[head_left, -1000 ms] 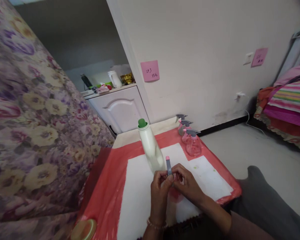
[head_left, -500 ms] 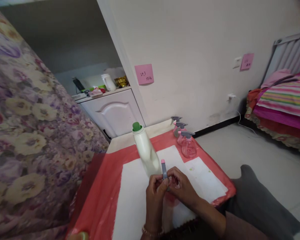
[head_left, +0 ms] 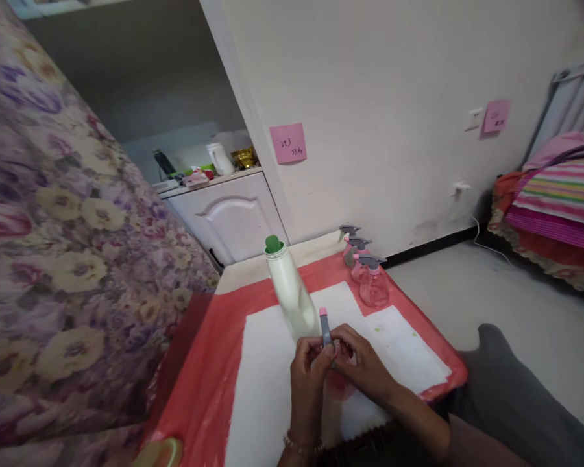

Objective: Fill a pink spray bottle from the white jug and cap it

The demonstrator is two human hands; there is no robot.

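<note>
Close to the table's near side, both my hands are on a spray bottle (head_left: 339, 387) with a see-through pink body. Its grey trigger head (head_left: 325, 327) ends in a pink nozzle that points away from me. The fingers of my left hand (head_left: 310, 370) are closed round the head from the left. From the other side my right hand (head_left: 363, 363) curls its fingers at the head and neck; its exact grip is partly hidden. Just beyond my hands a pale green bottle (head_left: 292, 288) stands uncapped at the top, with a green spout inside its mouth.
Several pink spray bottles (head_left: 374, 288) with grey heads stand in a row at the table's right back edge. White sheets (head_left: 260, 376) lie over the red tablecloth (head_left: 204, 363). A round greenish lid-like thing (head_left: 168, 452) is at the near left. A floral curtain (head_left: 73, 259) hangs left.
The whole scene has shifted slightly to the right in view as my head turned. My hands keep the spray bottle in nearly the same pose, with small finger movements.
</note>
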